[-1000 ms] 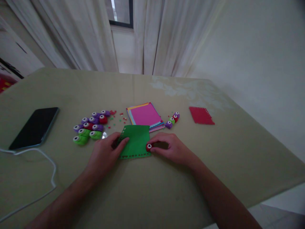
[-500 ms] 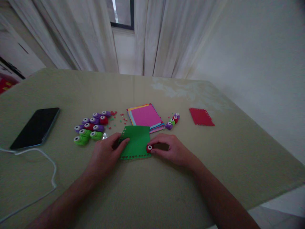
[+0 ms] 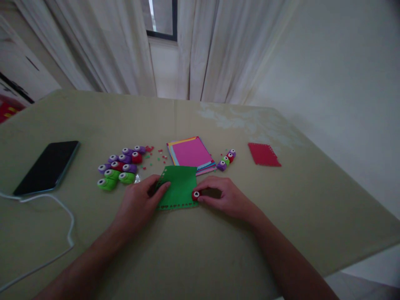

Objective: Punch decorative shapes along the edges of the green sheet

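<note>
A green sheet of paper lies in front of me, with small heart-shaped holes along its left and near edges. My left hand grips its left side, thumb on top and fingers at the edge. At the sheet's right edge, my right hand pinches a small red craft punch with a white round top between thumb and fingers. The punch sits over the paper's margin. Beyond the green sheet is a stack of coloured paper, pink uppermost.
Several purple, red and green punches cluster at left; a short row of punches stands right of the stack. Tiny paper cut-outs are scattered between. A red punched sheet lies right. A tablet and white cable occupy the left.
Both hands keep their grip on the green paper and the red punch, with hardly any movement. The whole view has shifted very slightly.
</note>
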Motion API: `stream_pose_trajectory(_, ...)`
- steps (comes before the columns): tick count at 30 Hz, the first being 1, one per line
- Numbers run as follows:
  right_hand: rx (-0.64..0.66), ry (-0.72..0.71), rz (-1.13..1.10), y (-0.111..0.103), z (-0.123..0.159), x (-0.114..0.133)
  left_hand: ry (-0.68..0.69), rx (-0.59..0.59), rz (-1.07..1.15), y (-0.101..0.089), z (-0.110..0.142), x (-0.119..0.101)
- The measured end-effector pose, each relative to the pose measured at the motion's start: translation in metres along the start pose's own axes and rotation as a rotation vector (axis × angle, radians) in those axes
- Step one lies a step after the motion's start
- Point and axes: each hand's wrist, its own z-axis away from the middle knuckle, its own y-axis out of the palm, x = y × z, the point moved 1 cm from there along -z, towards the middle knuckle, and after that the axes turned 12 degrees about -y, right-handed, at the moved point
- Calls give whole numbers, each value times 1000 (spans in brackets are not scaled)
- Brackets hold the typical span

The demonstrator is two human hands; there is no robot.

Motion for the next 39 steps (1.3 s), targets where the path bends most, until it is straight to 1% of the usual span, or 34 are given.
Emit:
stream_pose_trajectory(7, 7, 6, 3, 0, 0, 0, -4, 6, 1, -2, 0, -3)
stream_pose_trajectory(12, 4, 6, 4, 0, 0, 0, -5, 7, 16, -1, 0, 0)
stream_pose_trajectory(16, 4, 27, -7, 0, 0, 1, -2, -3, 6, 1, -1, 1)
stream_pose_trajectory(22, -6, 48, -42, 0, 1, 1, -7, 5, 5, -1, -1, -2)
stream_pose_trajectory(26, -106, 146, -126, -4, 2, -3, 1, 10, 10, -1, -1, -2)
stream_pose_trajectory(28, -154, 211, -118, -7, 1, -5, 1, 20, 18, -1, -1, -2)
stream_pose_trajectory(29, -157, 245, -93, -9, 0, -5, 2, 23, 21, -1, -1, -2)
stream_pose_trajectory(30, -146, 279, -64, -11, -2, -4, 4, 23, 24, -1, -1, -3)
stream_pose_trajectory(32, -77, 339, -24, -12, -5, 0, 9, 18, 26, -2, -1, -5)
stream_pose_trajectory(35, 27, 407, -35, -11, -10, 10, 18, 13, 31, -2, 0, -10)
stream_pose_trajectory(39, 47, 473, -53, -7, -16, 18, 47, 13, 36, 0, -1, -13)
